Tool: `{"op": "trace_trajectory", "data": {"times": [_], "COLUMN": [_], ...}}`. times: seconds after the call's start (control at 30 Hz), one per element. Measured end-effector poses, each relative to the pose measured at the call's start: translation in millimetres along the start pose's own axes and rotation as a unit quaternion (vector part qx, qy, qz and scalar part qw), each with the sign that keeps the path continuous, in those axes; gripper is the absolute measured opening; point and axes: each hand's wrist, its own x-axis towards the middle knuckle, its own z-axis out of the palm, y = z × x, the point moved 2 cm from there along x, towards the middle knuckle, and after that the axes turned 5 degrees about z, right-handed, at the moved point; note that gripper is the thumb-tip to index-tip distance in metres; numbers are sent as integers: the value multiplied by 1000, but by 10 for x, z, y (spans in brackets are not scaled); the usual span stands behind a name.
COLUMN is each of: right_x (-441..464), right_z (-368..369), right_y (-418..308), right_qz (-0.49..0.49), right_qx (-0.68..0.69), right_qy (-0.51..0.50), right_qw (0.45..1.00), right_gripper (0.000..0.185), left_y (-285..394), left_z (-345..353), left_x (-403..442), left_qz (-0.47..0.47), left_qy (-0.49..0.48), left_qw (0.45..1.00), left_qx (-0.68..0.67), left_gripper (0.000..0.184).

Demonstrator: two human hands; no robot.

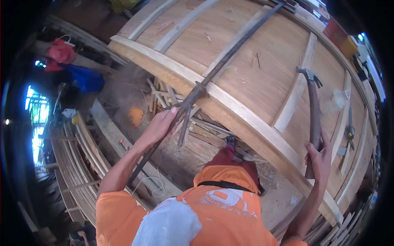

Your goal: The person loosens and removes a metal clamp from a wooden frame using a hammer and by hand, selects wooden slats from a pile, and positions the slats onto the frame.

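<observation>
My left hand [162, 122] is closed around the near end of a long, dark bar clamp [232, 51]. The clamp's threaded rod crosses the front rail [242, 107] of a wooden panel [242, 57], and its far end reaches the panel's back edge. In my right hand [320, 158] is a claw hammer [314, 100], gripped low on its brown handle. Its metal head points away from me, over the panel. A loose nail [258, 60] lies on the plywood between the pale battens [296, 88].
Right of the hammer are a clear plastic bottle [338, 100] and a pair of pliers [350, 131]. Scrap wood [207, 137] litters the floor below the panel. Long boards [80, 151] are stacked at left. A blue cloth-like item [86, 78] hangs at upper left.
</observation>
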Motion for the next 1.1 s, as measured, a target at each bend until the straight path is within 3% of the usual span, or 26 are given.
{"op": "trace_trajectory", "data": {"times": [0.13,0.2,0.27,0.33,0.4,0.47,0.53,0.6,0.67,0.73,0.83,0.9,0.93,0.97,1.03,1.1], "right_x": [38,156,194,521,835,1001,1140,1263,1270,1333,1433,1624,1701,1756,1354,1137], "right_z": [130,232,367,632,900,1110,1370,1497,1595,1690,1852,2054,2161,2264,2205,2136], "right_y": [-89,-92,-312,-190,-251,-344,-404,-405,-480,-478,-512,-454,-352,-335,-610,-845], "right_qz": [-35,-73,-83,-175,-170,-192,-210,-212,-196,-241,-270,-217,-274,-254,-181,-151], "right_qx": [-2,-90,-123,-125,-179,-209,-233,-237,-259,-258,-258,-219,-242,-284,-174,-137], "right_qy": [-28,-66,-101,-76,-73,-53,-42,-25,-22,53,85,93,159,165,114,142], "right_qw": [999,991,984,974,966,957,949,948,946,934,924,947,917,910,961,969], "right_gripper": [73,71,66,55,46,44,43,43,42,42,36,30,26,26,34,37], "left_y": [134,-78,2,-44,-92,-163,-167,-198,-71,112,305,286,349,369,394,367], "left_z": [41,95,221,225,193,124,-52,-294,-429,-516,-702,-868,-898,-927,-943,-955], "left_x": [-142,-139,-285,-203,-143,-189,-197,-84,45,301,867,1230,1422,1547,1556,1504], "left_qz": [-16,105,99,152,163,121,98,199,217,250,304,328,342,348,352,350], "left_qy": [16,61,70,125,132,107,130,224,221,213,235,229,233,226,209,184], "left_qw": [1000,975,981,968,968,987,987,948,945,940,917,912,907,908,912,919], "left_qx": [4,184,152,157,136,19,4,110,101,93,104,92,78,61,24,3], "left_gripper": [50,43,40,40,39,39,38,37,36,35,33,33,34,33,31,30]}}
